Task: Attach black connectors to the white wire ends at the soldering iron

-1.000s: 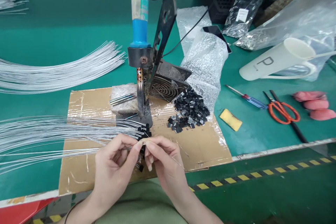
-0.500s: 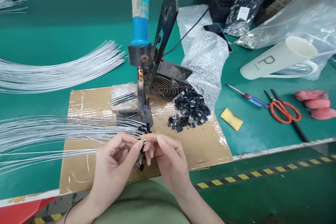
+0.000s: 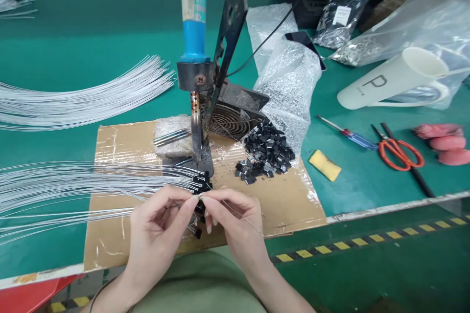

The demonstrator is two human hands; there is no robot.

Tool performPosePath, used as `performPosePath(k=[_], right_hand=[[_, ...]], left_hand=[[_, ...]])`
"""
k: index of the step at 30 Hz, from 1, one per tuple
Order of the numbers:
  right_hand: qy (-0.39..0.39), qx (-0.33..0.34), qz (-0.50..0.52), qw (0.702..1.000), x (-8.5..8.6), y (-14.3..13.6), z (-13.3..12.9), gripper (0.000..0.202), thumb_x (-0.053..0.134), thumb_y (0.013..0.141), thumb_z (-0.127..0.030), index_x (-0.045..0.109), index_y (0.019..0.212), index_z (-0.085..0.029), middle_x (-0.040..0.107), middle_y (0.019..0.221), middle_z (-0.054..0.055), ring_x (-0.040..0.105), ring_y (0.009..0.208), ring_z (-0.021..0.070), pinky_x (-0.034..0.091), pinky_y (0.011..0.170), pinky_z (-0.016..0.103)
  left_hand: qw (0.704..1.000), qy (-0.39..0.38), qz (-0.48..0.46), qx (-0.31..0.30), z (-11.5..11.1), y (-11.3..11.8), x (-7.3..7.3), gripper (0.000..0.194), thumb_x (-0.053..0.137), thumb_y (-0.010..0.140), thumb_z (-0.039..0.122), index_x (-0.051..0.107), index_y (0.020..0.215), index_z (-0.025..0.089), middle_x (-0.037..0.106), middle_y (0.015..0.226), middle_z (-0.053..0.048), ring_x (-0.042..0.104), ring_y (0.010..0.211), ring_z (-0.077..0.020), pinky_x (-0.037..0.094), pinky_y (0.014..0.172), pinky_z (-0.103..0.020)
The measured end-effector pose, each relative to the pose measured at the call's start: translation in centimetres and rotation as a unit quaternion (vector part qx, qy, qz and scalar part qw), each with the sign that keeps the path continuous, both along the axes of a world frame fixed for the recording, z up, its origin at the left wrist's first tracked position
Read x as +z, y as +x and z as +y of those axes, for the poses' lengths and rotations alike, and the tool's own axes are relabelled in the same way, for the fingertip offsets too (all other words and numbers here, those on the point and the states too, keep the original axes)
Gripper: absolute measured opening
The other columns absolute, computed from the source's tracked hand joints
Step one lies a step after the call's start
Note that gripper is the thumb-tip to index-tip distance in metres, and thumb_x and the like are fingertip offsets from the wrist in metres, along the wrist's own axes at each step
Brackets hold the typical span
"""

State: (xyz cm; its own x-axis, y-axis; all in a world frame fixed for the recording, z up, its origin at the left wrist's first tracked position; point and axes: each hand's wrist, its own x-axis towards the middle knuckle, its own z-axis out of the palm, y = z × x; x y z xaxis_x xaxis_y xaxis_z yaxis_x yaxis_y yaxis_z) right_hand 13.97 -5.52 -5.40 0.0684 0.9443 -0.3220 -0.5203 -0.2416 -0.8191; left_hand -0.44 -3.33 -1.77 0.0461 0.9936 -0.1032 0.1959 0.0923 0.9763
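Note:
My left hand (image 3: 157, 234) is closed in a pinch, with thin white wires (image 3: 110, 212) running into it from the left. Fingertip to fingertip with it, my right hand (image 3: 238, 225) pinches the wire ends just in front of the soldering iron. A thin strand (image 3: 253, 226) crosses over the right hand toward the lower right. What lies right between the fingertips is too small to make out. Behind the hands, a bundle of white wires (image 3: 121, 181) ends in small black connectors (image 3: 201, 181). Other black connectors are partly hidden beneath my fingers.
A blue-handled soldering iron (image 3: 194, 41) hangs tip-down in a stand over the cardboard (image 3: 293, 205). Right of it are a small fan (image 3: 229, 120) and a pile of black connectors (image 3: 270, 146). A screwdriver (image 3: 358, 138), orange-handled scissors (image 3: 400, 154) and a mug (image 3: 389, 80) lie further right.
My right hand's thumb and fingers have closed in at the left fingertips. A thin strand now shows across the right hand. The view has shifted slightly.

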Motion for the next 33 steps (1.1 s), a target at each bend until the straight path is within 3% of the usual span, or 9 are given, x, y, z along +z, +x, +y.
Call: performPosePath(k=[8, 20, 27, 33], right_hand=[[-0.018, 0.008, 0.034, 0.999, -0.2, 0.2, 0.0, 0.010, 0.089, 0.085, -0.034, 0.087, 0.082, -0.025, 0.071, 0.061, -0.002, 0.058, 0.049, 0.0082, 0.050, 0.047, 0.019], [-0.061, 0.086, 0.051, 0.993, 0.3, 2.1, 0.7, 0.012, 0.092, 0.080, -0.034, 0.087, 0.077, -0.024, 0.070, 0.060, -0.002, 0.058, 0.049, 0.0074, 0.049, 0.048, 0.017], [-0.053, 0.064, 0.070, 0.994, 0.1, 1.3, 0.6, 0.012, 0.089, 0.085, -0.035, 0.089, 0.084, -0.023, 0.068, 0.059, -0.002, 0.055, 0.048, 0.0060, 0.049, 0.048, 0.016], [-0.055, 0.013, 0.094, 0.994, 0.3, 0.3, 0.6, 0.014, 0.090, 0.081, -0.036, 0.089, 0.081, -0.022, 0.064, 0.056, -0.002, 0.051, 0.047, 0.0060, 0.047, 0.045, 0.016]], left_hand=[[0.998, 0.034, 0.057, -0.002, -0.6, -0.3, -0.9, 0.012, 0.072, 0.097, 0.020, 0.075, 0.085, 0.023, 0.070, 0.071, 0.003, 0.056, 0.061, -0.0095, 0.042, 0.054, -0.018], [0.993, 0.044, 0.106, -0.028, -0.9, -0.8, -0.9, 0.012, 0.071, 0.097, 0.022, 0.074, 0.086, 0.023, 0.068, 0.070, 0.003, 0.053, 0.056, -0.0097, 0.035, 0.051, -0.024], [0.990, 0.071, 0.119, -0.020, -0.8, -0.5, -1.3, 0.010, 0.070, 0.098, 0.019, 0.073, 0.089, 0.023, 0.063, 0.067, 0.005, 0.043, 0.051, -0.0085, 0.032, 0.048, -0.024], [0.990, 0.076, 0.116, 0.003, -0.9, -0.2, -1.9, 0.009, 0.070, 0.098, 0.019, 0.073, 0.090, 0.023, 0.065, 0.069, 0.004, 0.048, 0.054, -0.0086, 0.036, 0.050, -0.022]])
